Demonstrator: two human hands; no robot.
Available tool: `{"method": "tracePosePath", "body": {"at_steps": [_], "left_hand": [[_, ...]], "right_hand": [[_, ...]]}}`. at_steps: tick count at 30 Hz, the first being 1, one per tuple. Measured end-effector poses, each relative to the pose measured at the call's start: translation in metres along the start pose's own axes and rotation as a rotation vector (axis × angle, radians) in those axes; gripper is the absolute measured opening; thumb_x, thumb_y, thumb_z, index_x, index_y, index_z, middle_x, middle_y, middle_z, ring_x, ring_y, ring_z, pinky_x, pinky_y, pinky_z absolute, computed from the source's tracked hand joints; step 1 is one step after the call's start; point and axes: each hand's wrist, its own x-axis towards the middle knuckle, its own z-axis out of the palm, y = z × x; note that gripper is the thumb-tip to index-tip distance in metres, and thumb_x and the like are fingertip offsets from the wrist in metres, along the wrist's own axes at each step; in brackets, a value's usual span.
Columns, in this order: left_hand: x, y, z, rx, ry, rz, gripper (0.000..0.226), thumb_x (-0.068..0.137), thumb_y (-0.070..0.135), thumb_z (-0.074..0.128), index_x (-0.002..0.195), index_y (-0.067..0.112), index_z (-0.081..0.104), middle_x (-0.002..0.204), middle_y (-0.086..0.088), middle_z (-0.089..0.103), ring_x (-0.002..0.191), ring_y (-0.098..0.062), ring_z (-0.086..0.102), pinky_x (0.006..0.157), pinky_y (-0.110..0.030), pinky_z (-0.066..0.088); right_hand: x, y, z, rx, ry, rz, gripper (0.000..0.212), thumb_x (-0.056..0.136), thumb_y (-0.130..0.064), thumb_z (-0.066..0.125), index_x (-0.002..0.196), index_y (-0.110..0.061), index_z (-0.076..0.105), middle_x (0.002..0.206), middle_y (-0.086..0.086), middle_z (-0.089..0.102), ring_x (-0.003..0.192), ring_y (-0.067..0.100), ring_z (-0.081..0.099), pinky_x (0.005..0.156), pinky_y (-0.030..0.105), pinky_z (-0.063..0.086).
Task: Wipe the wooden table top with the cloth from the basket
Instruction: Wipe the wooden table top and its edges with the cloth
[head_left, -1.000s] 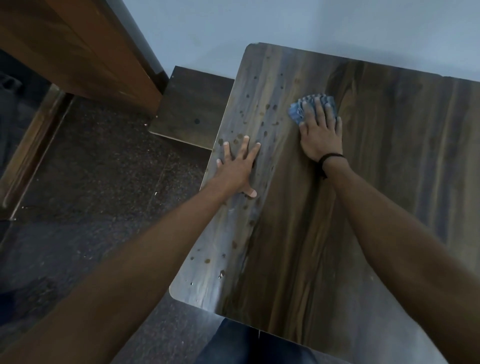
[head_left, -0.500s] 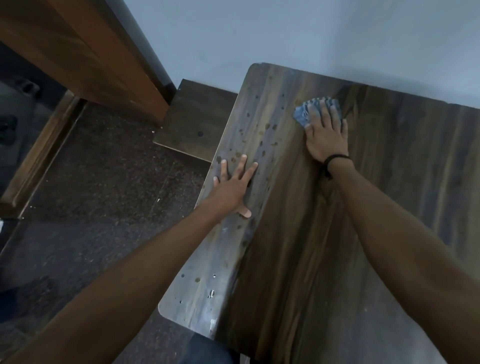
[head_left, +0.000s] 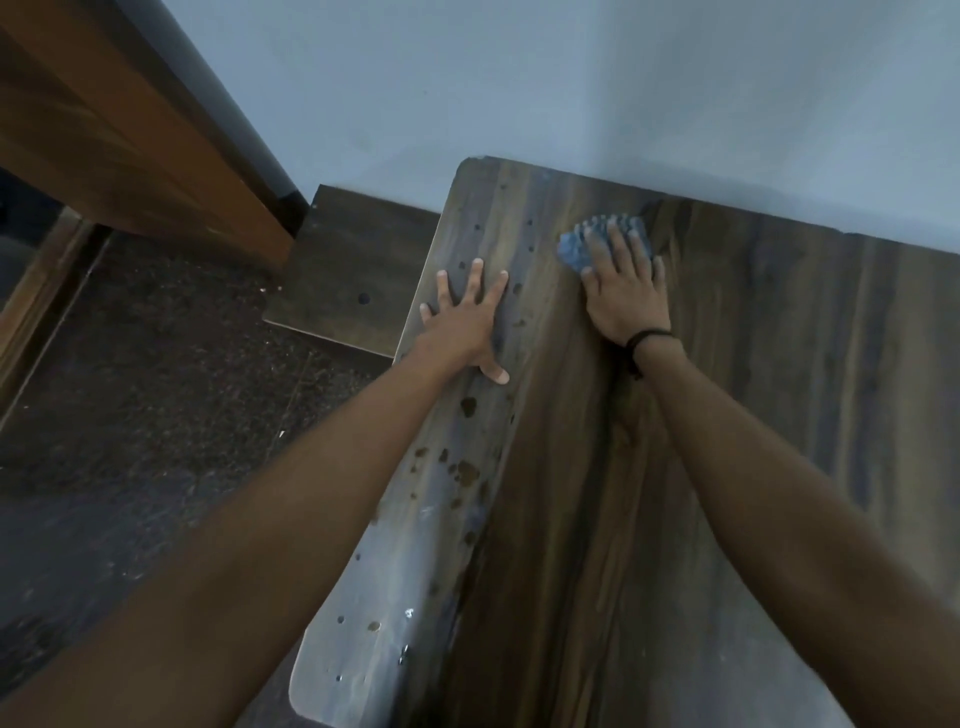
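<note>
The dark wooden table top (head_left: 753, 415) fills the right half of the head view, with dark spots and droplets along its left strip. A crumpled blue cloth (head_left: 574, 249) lies near the table's far edge by the wall. My right hand (head_left: 623, 291) presses flat on the cloth, fingers spread over it, a black band on the wrist. My left hand (head_left: 467, 322) rests flat on the table near its left edge, fingers apart and holding nothing. No basket is in view.
A pale wall (head_left: 571, 93) runs directly behind the table's far edge. A low dark wooden panel (head_left: 353, 270) sits left of the table on the dark speckled floor (head_left: 130, 389). A brown wooden door or frame (head_left: 119, 130) stands at the upper left.
My right hand has pushed the cloth farther toward the wall. The left hand has slid forward along the table's left edge. The view has tilted up, showing more wall.
</note>
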Motion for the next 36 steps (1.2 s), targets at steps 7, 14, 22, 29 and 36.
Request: {"method": "tracePosePath", "body": {"at_steps": [7, 14, 22, 29, 36], "left_hand": [[0.002, 0.000, 0.001, -0.004, -0.028, -0.010, 0.146, 0.066, 0.036, 0.092, 0.154, 0.034, -0.024, 0.155, 0.004, -0.044, 0.143, -0.045, -0.032, 0.115, -0.071, 0.004], [0.006, 0.000, 0.000, 0.001, -0.033, 0.002, 0.145, 0.067, 0.037, 0.091, 0.154, 0.033, -0.025, 0.155, 0.003, -0.044, 0.142, -0.046, -0.033, 0.114, -0.072, 0.003], [0.006, -0.002, 0.002, 0.002, -0.035, -0.008, 0.146, 0.067, 0.036, 0.091, 0.154, 0.033, -0.026, 0.154, 0.003, -0.045, 0.141, -0.045, -0.034, 0.114, -0.073, 0.003], [0.007, -0.002, 0.000, -0.013, -0.043, -0.001, 0.144, 0.068, 0.035, 0.090, 0.154, 0.032, -0.025, 0.155, 0.003, -0.044, 0.141, -0.045, -0.035, 0.114, -0.072, 0.002], [0.006, -0.001, 0.002, -0.007, -0.034, -0.007, 0.145, 0.067, 0.035, 0.091, 0.154, 0.033, -0.025, 0.154, 0.003, -0.045, 0.142, -0.045, -0.034, 0.115, -0.072, 0.002]], "right_hand": [[-0.056, -0.020, 0.024, -0.027, 0.034, 0.023, 0.055, 0.108, -0.040, 0.024, 0.161, -0.034, 0.009, 0.170, -0.005, 0.000, 0.156, 0.021, -0.004, 0.124, 0.050, 0.000], [0.003, -0.003, 0.004, -0.029, 0.017, -0.040, 0.055, 0.108, -0.041, 0.023, 0.160, -0.037, 0.010, 0.170, -0.006, 0.003, 0.156, 0.021, 0.000, 0.125, 0.053, 0.004], [-0.012, -0.019, 0.009, 0.008, 0.037, 0.005, 0.055, 0.109, -0.039, 0.024, 0.161, -0.033, 0.011, 0.170, -0.003, 0.002, 0.156, 0.023, -0.002, 0.124, 0.050, 0.001], [0.047, 0.012, -0.014, 0.044, 0.032, 0.094, 0.056, 0.107, -0.040, 0.025, 0.161, -0.037, 0.010, 0.170, -0.005, 0.000, 0.156, 0.021, -0.002, 0.124, 0.053, 0.001], [-0.021, -0.015, 0.013, 0.022, 0.045, 0.032, 0.055, 0.108, -0.039, 0.025, 0.161, -0.032, 0.011, 0.170, -0.002, 0.002, 0.156, 0.023, -0.002, 0.123, 0.052, 0.002]]}}
